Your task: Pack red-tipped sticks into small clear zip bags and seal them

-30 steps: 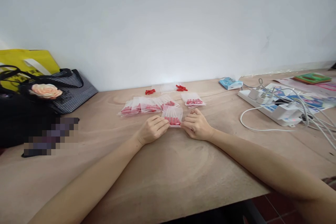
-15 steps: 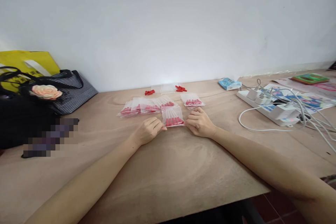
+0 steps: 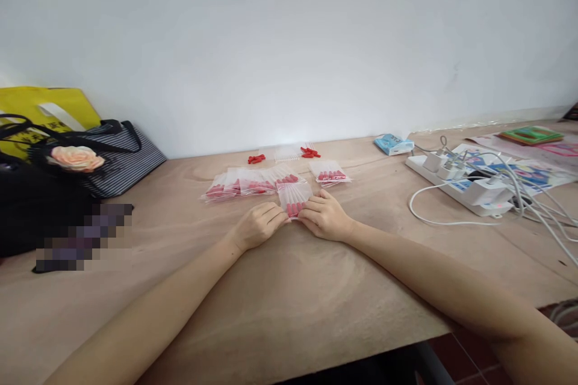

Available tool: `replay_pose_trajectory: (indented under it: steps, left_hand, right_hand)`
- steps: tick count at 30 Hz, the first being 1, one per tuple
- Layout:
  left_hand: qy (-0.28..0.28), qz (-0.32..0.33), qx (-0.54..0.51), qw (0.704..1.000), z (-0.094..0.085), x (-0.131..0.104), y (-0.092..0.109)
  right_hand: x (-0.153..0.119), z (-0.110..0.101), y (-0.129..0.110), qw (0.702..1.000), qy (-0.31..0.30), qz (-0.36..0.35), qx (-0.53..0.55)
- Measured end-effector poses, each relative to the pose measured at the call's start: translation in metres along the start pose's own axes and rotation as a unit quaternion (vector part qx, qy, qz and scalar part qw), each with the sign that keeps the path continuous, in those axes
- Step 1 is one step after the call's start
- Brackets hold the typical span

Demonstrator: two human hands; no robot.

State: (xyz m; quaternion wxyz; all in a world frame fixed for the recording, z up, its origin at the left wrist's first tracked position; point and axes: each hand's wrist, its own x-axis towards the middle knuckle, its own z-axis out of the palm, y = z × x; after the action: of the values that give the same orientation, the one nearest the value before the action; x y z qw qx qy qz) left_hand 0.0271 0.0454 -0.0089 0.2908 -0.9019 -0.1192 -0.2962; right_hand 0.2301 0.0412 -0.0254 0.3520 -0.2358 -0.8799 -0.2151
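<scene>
A small clear plastic bag with red pieces inside (image 3: 293, 195) lies on the wooden table (image 3: 289, 289) between my hands. My left hand (image 3: 258, 225) pinches its near left edge and my right hand (image 3: 324, 216) pinches its near right edge, fingers nearly meeting over the bag. Just behind it lies a row of several similar filled bags (image 3: 246, 181), and another filled bag (image 3: 330, 171) to the right. Loose red pieces (image 3: 256, 159) and more red pieces (image 3: 310, 152) sit by empty clear bags (image 3: 289, 151) near the wall.
A striped handbag with a peach flower (image 3: 103, 159), a black bag (image 3: 31, 210) and a yellow bag (image 3: 49, 108) crowd the left. A white power strip with chargers and cables (image 3: 469, 183) lies at right, a blue packet (image 3: 392, 144) behind it, colourful papers (image 3: 537, 135) beyond.
My hands have drawn closer together over the bag's near edge; half a second ago they held its two ends apart. The bag sits slightly nearer the row.
</scene>
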Motion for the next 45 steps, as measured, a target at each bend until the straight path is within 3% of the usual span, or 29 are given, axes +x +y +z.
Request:
replay_pose_trajectory:
  steps: [5, 11, 14, 17, 20, 23, 25, 28, 32, 37, 40, 45]
  left_hand:
    - [-0.002, 0.022, 0.001, 1.0, 0.003, 0.005, 0.003]
    - [0.001, -0.004, 0.005, 1.0, 0.003, 0.004, 0.005]
    - [0.014, -0.022, -0.022, 0.999, 0.002, 0.003, 0.005]
    - [0.03, -0.064, -0.076, 0.995, 0.001, 0.001, 0.003]
    - [0.021, -0.186, -0.082, 0.979, 0.002, -0.002, -0.002]
    - [-0.032, -0.278, -0.049, 0.959, 0.007, -0.006, -0.007]
    - [-0.071, -0.283, -0.038, 0.956, 0.014, -0.007, -0.011]
    - [-0.125, -0.26, -0.007, 0.958, 0.026, -0.002, -0.018]
    - [-0.193, -0.245, 0.039, 0.949, 0.043, 0.015, -0.032]
    - [-0.248, -0.218, 0.025, 0.944, 0.053, 0.03, -0.04]
    - [-0.237, -0.202, -0.024, 0.95, 0.04, 0.028, -0.025]
    - [-0.208, -0.192, -0.144, 0.948, -0.004, 0.013, 0.013]
  right_hand:
    - [0.004, 0.0, -0.003, 1.0, -0.015, -0.007, -0.016]
    - [-0.004, -0.004, 0.002, 0.998, -0.041, 0.015, -0.046]
    - [-0.016, -0.01, 0.009, 0.995, -0.069, 0.062, -0.022]
    - [-0.026, -0.012, 0.017, 0.984, -0.07, 0.145, 0.077]
    - [-0.028, -0.011, 0.022, 0.939, -0.001, 0.254, 0.234]
    - [-0.024, -0.01, 0.026, 0.855, 0.077, 0.355, 0.371]
    - [-0.021, -0.01, 0.029, 0.813, 0.118, 0.391, 0.415]
    - [-0.017, -0.013, 0.04, 0.792, 0.169, 0.409, 0.421]
    - [-0.015, -0.012, 0.064, 0.803, 0.214, 0.413, 0.373]
    - [-0.018, 0.0, 0.093, 0.864, 0.162, 0.401, 0.258]
    - [-0.016, 0.009, 0.102, 0.891, 0.127, 0.38, 0.215]
    - [-0.006, 0.025, 0.105, 0.932, 0.024, 0.311, 0.187]
